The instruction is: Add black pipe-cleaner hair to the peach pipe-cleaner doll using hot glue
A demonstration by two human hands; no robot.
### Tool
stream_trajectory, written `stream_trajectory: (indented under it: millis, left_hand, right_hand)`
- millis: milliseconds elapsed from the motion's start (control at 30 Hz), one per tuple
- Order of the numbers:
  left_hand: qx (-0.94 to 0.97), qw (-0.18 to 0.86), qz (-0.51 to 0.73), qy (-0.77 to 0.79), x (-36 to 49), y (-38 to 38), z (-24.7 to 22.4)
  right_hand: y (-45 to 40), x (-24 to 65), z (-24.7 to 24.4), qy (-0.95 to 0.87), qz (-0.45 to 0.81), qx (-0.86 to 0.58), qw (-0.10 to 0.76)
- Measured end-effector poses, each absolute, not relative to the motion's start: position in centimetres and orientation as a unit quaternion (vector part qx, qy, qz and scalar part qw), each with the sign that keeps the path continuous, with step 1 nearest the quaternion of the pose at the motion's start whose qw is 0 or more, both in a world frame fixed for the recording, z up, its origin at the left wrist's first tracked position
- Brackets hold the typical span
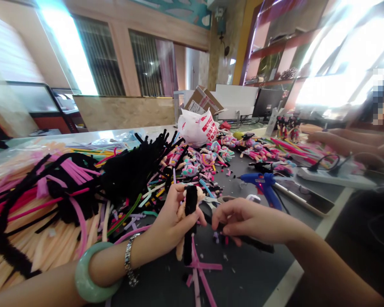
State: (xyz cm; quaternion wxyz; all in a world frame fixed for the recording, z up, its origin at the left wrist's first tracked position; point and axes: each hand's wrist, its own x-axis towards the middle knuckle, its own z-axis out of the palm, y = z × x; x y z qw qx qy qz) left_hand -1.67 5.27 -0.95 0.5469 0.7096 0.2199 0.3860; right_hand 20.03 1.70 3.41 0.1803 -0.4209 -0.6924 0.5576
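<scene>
Our left hand [171, 219] has its fingers curled around a small figure of peach and black pipe cleaner [190, 213], thumb pressed on its black middle, holding it low at the centre of the frame above a dark grey tabletop [252, 273]. Our right hand [252, 221] has its fingertips drawn together, apparently pinching a black chenille stem [259, 244] just beside the figure. Both should feel light, soft and bendable, so we would take the figure by its thick body, not its thin limbs. Nearby lie metal scissors [211, 203] and a blue hot-glue gun [262, 185]. Toward the upper middle, a bulging white plastic bag with red print [197, 127] stands before a brown cardboard box [204, 100]; we cannot see what either holds. Small pink pipe-cleaner figures [192, 166] lie scattered just below the bag.
</scene>
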Motion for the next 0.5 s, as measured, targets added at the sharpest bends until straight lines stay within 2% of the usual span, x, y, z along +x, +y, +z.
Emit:
stream_trajectory:
  millis: [300, 500]
  left_hand:
    - [0.713, 0.543, 0.376, 0.236, -1.4, 5.3, -0.8]
    - [0.660, 0.550, 0.419, 0.292, -1.3, 5.5, -0.5]
  right_hand:
    - [1.6, 19.4, 3.3, -0.687, 0.578, -0.403, 0.178]
    - [-0.2, 22.2, 4.1, -0.674, 0.583, -0.424, 0.158]
